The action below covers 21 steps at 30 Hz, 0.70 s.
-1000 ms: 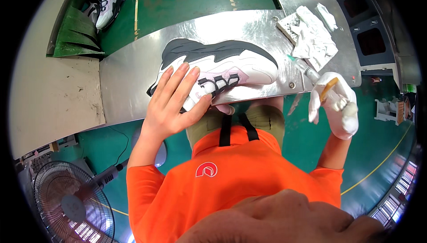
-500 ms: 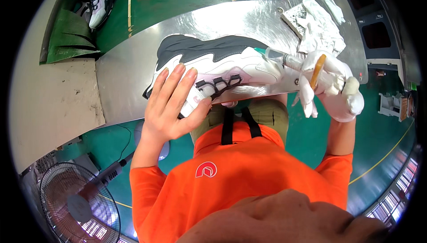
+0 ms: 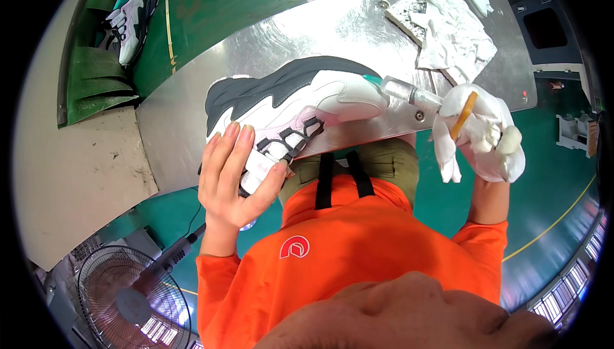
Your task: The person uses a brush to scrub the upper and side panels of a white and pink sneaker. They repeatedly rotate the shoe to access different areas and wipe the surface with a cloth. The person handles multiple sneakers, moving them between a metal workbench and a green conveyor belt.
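A white, pink and dark-grey sneaker (image 3: 291, 103) lies on its side along the near edge of the metal table (image 3: 345, 23). Its long axis runs roughly parallel to that edge, toe to the right, dark sole toward the far edge and lacing toward the wearer.

The bare left hand (image 3: 231, 186) is the nearer one: it rests on the heel half of the sneaker, fingers extended side by side, thumb set apart on the tongue area. The gloved right hand (image 3: 481, 135) is off the toe, over the near edge toward the table's right corner, fingers curled around a clear syringe-like applicator (image 3: 425, 100). The applicator points left, and its green tip (image 3: 373, 79) appears to meet the toe by the sole line; how firmly, I cannot tell. An orange-brown strip (image 3: 464, 116) crosses the glove.

Beyond that hand, toward the table's far right corner, a crumpled white cloth (image 3: 454, 36) lies over a speckled block (image 3: 403, 16).
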Motion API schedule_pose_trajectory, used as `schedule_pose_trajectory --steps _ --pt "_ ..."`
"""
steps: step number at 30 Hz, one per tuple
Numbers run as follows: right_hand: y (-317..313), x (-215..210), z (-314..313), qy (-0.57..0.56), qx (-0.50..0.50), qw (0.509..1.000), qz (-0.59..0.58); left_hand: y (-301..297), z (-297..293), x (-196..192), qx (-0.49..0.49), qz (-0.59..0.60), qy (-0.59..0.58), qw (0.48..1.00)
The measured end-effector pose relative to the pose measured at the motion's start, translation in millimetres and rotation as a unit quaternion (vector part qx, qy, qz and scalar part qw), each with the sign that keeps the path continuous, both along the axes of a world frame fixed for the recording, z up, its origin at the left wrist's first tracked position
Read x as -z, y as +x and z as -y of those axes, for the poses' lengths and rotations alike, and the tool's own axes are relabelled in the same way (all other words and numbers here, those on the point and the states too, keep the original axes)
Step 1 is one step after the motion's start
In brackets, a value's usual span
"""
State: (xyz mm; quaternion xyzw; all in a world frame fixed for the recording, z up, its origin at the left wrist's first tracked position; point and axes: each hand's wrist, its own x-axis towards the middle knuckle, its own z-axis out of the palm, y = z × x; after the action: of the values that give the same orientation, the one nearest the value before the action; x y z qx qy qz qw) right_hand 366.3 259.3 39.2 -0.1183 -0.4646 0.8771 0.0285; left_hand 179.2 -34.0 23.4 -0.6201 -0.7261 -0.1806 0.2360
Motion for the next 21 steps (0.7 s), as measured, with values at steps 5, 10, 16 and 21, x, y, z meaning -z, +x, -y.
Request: schedule_pose_trajectory --steps 5,10,16,21 --pt "3 32 1 -0.072 0.005 0.994 -0.085 17 4 0 -0.037 -0.014 -0.011 0.999" --pt "7 53 5 -0.126 0.006 0.976 -0.176 23 2 2 -0.042 -0.002 -0.017 0.999" --pt "14 60 20 -0.141 0.055 0.972 -0.181 25 1 2 -0.045 -0.002 -0.019 0.999" --pt "23 59 34 -0.148 0.099 0.973 -0.146 26 0 4 -0.038 -0.005 -0.011 0.999"
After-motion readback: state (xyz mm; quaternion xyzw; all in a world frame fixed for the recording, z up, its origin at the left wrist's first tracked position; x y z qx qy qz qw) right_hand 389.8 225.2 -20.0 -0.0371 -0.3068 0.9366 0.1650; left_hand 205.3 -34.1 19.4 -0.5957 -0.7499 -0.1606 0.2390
